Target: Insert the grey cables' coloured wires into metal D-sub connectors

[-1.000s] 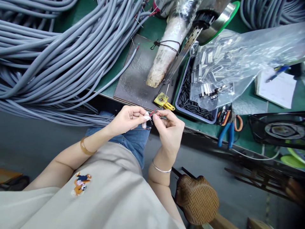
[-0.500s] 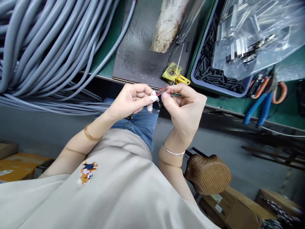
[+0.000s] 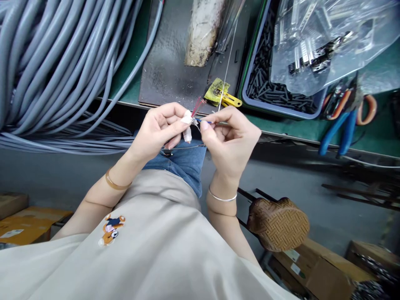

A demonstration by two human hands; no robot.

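My left hand is closed in a pinch on the end of a cable, its thumb and a finger covered with white wrapping. From that pinch fan out thin wires: red wires point up and away, blurred, and a blue wire runs to the right. My right hand grips the blue wire between thumb and forefinger, a short way from the left fingertips. Whitish strands show between the hands. The cable's sheath is mostly hidden in my left palm.
A large coil of grey cable fills the left. On the bench lie a dark board, a yellow cutter, a blue bin of short black tubes, a plastic bag and blue-handled pliers. A stool stands behind at right.
The red wires, earlier stretched toward my right fingers, now stick up loose. My right hand has shifted left and now pinches a blue wire. The left hand keeps its pinch.
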